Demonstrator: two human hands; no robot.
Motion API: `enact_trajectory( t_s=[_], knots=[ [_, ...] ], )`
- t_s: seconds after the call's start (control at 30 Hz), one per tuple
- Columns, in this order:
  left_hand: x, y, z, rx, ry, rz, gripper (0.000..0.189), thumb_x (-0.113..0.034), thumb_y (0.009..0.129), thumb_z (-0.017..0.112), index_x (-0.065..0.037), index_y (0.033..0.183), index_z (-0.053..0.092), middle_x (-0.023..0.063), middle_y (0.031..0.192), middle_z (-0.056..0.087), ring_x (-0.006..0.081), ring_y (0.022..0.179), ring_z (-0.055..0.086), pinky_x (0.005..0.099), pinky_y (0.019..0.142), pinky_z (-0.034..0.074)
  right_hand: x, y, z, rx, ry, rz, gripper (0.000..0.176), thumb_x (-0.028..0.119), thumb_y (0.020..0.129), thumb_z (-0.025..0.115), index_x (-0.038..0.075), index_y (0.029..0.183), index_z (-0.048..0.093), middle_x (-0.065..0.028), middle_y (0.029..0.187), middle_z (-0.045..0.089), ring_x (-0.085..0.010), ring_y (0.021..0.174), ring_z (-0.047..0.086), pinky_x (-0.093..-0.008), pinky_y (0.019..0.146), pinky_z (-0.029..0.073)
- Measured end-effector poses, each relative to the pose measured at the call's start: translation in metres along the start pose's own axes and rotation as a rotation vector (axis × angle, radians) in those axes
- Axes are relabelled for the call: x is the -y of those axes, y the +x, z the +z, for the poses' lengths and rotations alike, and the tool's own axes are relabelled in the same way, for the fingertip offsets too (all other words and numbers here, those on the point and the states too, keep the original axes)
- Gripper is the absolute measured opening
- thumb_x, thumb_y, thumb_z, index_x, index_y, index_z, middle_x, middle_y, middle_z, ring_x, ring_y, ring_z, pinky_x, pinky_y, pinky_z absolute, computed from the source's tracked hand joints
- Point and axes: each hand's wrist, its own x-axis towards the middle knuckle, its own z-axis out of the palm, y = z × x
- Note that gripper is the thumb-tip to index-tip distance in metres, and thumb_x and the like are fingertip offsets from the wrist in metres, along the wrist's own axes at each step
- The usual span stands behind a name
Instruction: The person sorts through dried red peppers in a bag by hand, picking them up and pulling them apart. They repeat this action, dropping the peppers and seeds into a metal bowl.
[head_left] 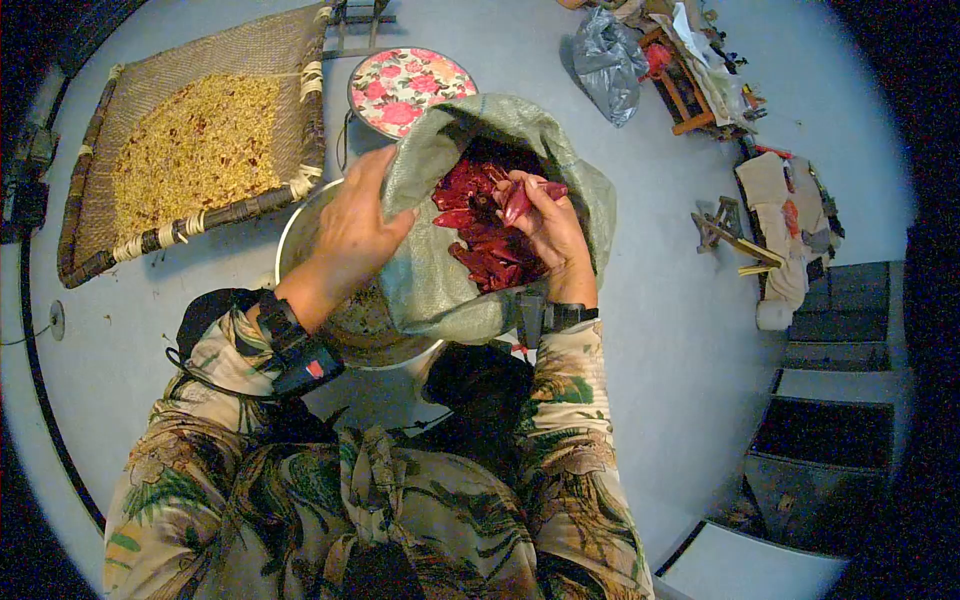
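Note:
A pale green woven sack (440, 285) stands with its mouth wide, and many dried red chili peppers (485, 255) lie inside. My left hand (352, 222) grips the sack's left rim, thumb towards the opening and fingers along the outer side. Over the peppers, my right hand (552, 228) is closed on dried chili peppers (518, 205) pinched between thumb and fingers; how many is partly hidden. Beneath the sack and my left forearm is a large round metal basin (300, 225) with dark bits on its bottom, partly covered.
A woven tray (90, 200) spread with yellow seeds and red flakes lies at the upper left. Beyond the sack stands a round flowered stool (415, 85). A grey plastic bag (608, 65), a wooden-framed seat (690, 100) and a small wooden stand (715, 225) are to the right.

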Motion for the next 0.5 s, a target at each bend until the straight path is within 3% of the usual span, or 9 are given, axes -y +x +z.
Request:
enact_trajectory(
  t_s=[0.07, 0.27, 0.37, 0.5],
  knots=[
    [-0.005, 0.005, -0.005, -0.134, 0.031, 0.198, 0.061, -0.018, 0.08, 0.07, -0.004, 0.134, 0.046, 0.0213, 0.13, 0.054, 0.0383, 0.119, 0.053, 0.0422, 0.101, 0.044, -0.001, 0.001, 0.0, 0.008, 0.019, -0.004, 0.033, 0.026, 0.097, 0.058, 0.002, 0.119, 0.057, -0.0155, 0.109, 0.066, -0.0271, 0.094, 0.067, -0.0436, 0.08, 0.058],
    [-0.016, -0.007, 0.004, 0.077, -0.034, 0.404, 0.046, -0.011, 0.084, 0.064, -0.003, 0.128, 0.052, 0.0188, 0.127, 0.056, 0.0364, 0.118, 0.054, 0.0417, 0.101, 0.044, -0.002, 0.003, 0.01, 0.047, 0.116, 0.018, 0.038, 0.032, 0.099, 0.053, 0.002, 0.123, 0.054, -0.0162, 0.116, 0.063, -0.0289, 0.105, 0.064, -0.0459, 0.087, 0.055],
    [-0.027, -0.009, 0.006, 0.16, -0.118, 0.366, 0.04, -0.009, 0.084, 0.062, -0.003, 0.122, 0.053, 0.0171, 0.119, 0.057, 0.0364, 0.107, 0.059, 0.0408, 0.089, 0.051, -0.001, 0.002, 0.015, 0.047, 0.128, 0.024, 0.042, 0.036, 0.1, 0.05, 0.002, 0.124, 0.053, -0.0162, 0.119, 0.063, -0.0299, 0.107, 0.063, -0.0452, 0.09, 0.054],
    [-0.031, -0.01, 0.008, 0.2, -0.13, 0.319, 0.036, -0.009, 0.084, 0.061, -0.002, 0.119, 0.053, 0.0167, 0.114, 0.057, 0.037, 0.105, 0.059, 0.0425, 0.086, 0.051, -0.003, 0.003, 0.018, 0.028, 0.127, 0.032, 0.048, 0.042, 0.1, 0.047, 0.003, 0.127, 0.053, -0.0148, 0.12, 0.062, -0.027, 0.105, 0.063, -0.0408, 0.088, 0.054]
  ],
)
